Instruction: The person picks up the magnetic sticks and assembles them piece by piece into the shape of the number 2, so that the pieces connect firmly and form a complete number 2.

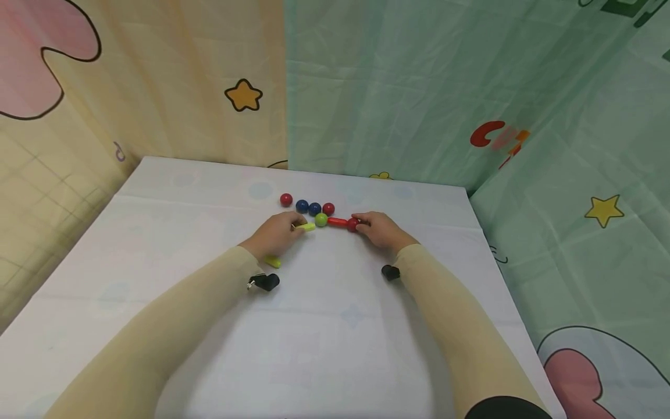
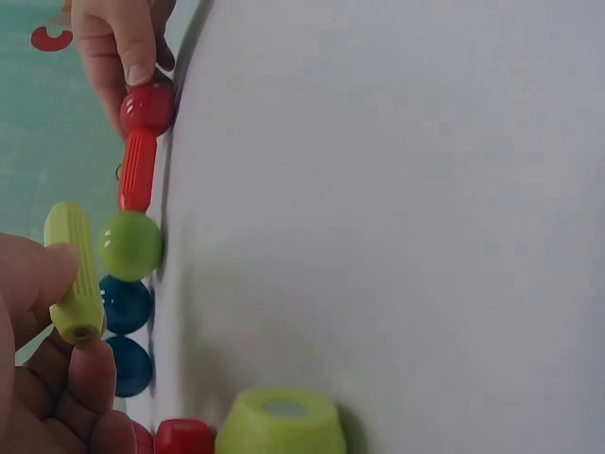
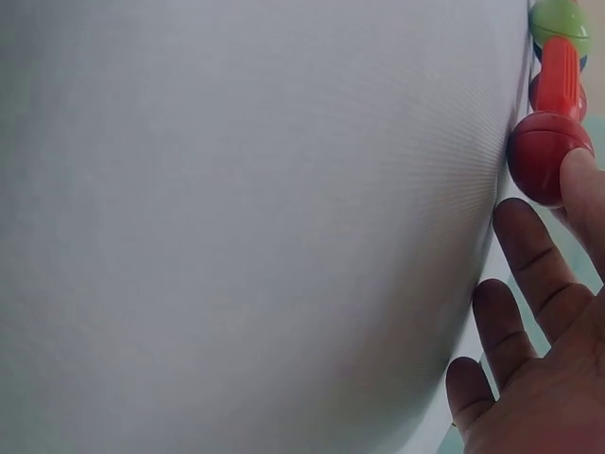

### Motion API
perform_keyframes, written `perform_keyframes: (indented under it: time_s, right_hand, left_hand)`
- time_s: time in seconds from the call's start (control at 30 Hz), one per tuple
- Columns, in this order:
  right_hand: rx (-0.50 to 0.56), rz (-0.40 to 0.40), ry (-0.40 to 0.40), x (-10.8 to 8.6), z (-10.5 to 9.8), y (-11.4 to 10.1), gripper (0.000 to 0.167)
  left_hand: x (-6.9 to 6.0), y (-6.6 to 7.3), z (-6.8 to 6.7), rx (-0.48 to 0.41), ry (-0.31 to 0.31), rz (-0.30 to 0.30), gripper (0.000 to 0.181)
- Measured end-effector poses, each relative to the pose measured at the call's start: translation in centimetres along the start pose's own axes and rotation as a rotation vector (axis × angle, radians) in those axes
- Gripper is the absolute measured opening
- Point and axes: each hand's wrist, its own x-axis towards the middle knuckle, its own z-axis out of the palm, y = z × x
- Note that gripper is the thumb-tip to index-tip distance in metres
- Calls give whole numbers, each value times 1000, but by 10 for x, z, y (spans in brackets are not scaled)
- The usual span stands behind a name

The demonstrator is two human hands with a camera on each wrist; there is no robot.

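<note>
Wide passage is left over the near tabletop between both sleeves. Between the hands, the way is barred by a green ball and a red rod; just beyond, it is obstructed by two blue balls.

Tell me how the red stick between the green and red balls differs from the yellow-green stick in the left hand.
Ends: the red stick has the green ball at one end and the red ball at the other; the yellow-green stick shows no ball attached.
Hold: the left hand pinches the yellow-green stick; the right hand grips the red ball at the red stick's end.
Both are slim and ridged.
</note>
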Motion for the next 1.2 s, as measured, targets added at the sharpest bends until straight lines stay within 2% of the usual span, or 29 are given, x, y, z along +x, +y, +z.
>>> perform_keyframes:
  time_s: [0.23,0.77,1.0,1.2]
  right_hand:
    - [-7,-11,3,2,0,2,50]
    - [-9,17,-8,2,0,2,49]
    - [-31,-11,-6,4,-1,2,48]
    - [-32,-13,-9,5,-2,3,47]
  left_hand:
    - [2,14,15,-29,8,23,38]
    - [9,41,43,-129,-35,-48,43]
    - [19,50,56,-164,-18,-49,43]
    - [23,57,63,-200,9,-93,43]
